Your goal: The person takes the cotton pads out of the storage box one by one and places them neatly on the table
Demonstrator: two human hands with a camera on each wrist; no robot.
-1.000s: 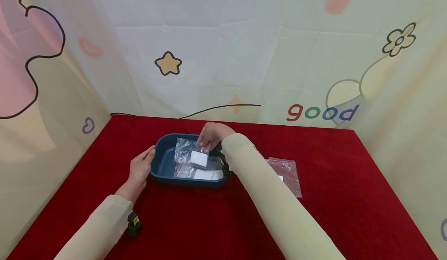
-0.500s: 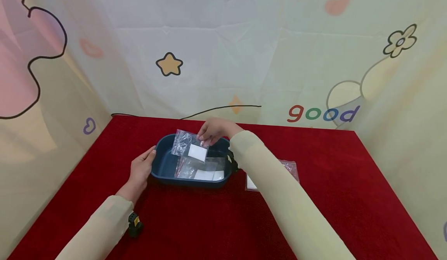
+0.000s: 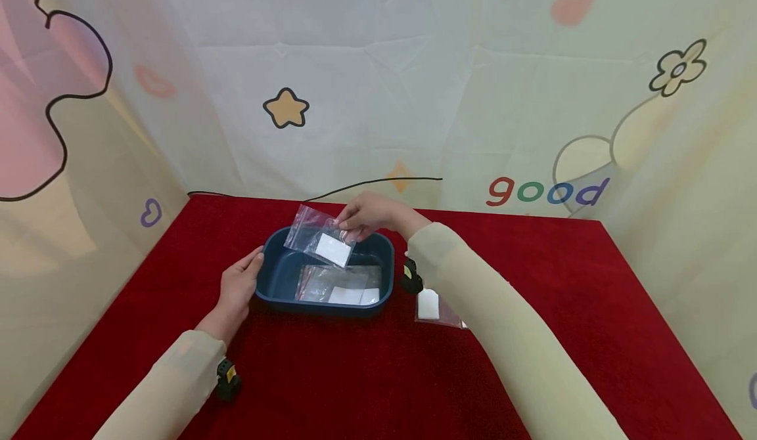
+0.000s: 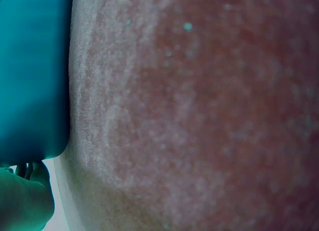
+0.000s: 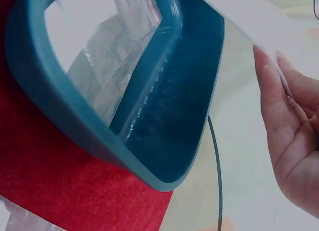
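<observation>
My left hand [image 3: 235,290] grips the left end of a blue plastic bin [image 3: 384,266], thumb at the rim. Over the back of the bin, my right hand [image 3: 374,214] pinches a clear zip-lock bag [image 3: 304,228] by its edge, with a white card inside it. The right wrist view has thumb and fingers [image 5: 271,86] closed on that bag's edge. On the bin floor lie more clear zip-lock bags [image 3: 316,282] with white pieces in them, overlapping each other. The left wrist view shows the hand [image 4: 25,198] beneath the bin's corner.
More zip-lock bags with white pieces [image 3: 428,304] lie to the right of the bin, partly hidden by my right sleeve [image 3: 503,315]. A red cloth [image 3: 331,381] covers the table. A printed curtain [image 3: 367,98] hangs behind it.
My right hand has lifted the zip-lock bag up from the other bags in the bin, moving slightly up and right. The left hand stays at the bin's end.
</observation>
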